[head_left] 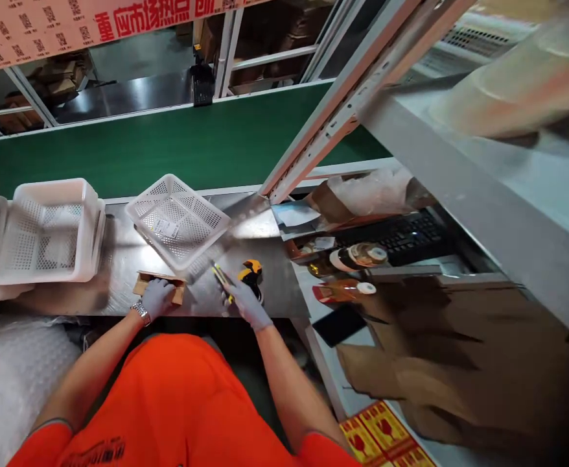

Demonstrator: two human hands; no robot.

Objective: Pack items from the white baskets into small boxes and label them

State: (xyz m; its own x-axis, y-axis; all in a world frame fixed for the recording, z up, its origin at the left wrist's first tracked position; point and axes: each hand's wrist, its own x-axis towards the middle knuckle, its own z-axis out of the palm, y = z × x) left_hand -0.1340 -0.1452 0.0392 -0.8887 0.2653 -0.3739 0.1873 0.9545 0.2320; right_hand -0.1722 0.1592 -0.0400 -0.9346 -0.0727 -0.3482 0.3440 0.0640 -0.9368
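Observation:
My left hand (158,298), in a grey glove, grips a small flat cardboard piece (177,292) on the steel table (119,285). My right hand (244,303), also gloved, holds a slim yellow box cutter (221,277), slightly blurred. Just beyond that hand stands a black and orange tape dispenser (251,275). A white plastic mesh basket (176,220) lies tilted on the table above the cardboard. A second, larger basket (48,233) stands further left. A wristwatch (141,312) sits on my left wrist.
A green conveyor belt (158,149) runs behind the table. To the right lie a black keyboard (396,237), bottles (357,256), a black phone (339,324) and brown cardboard sheets (435,350). A metal shelf frame (337,104) crosses overhead. Bubble wrap (12,383) sits lower left.

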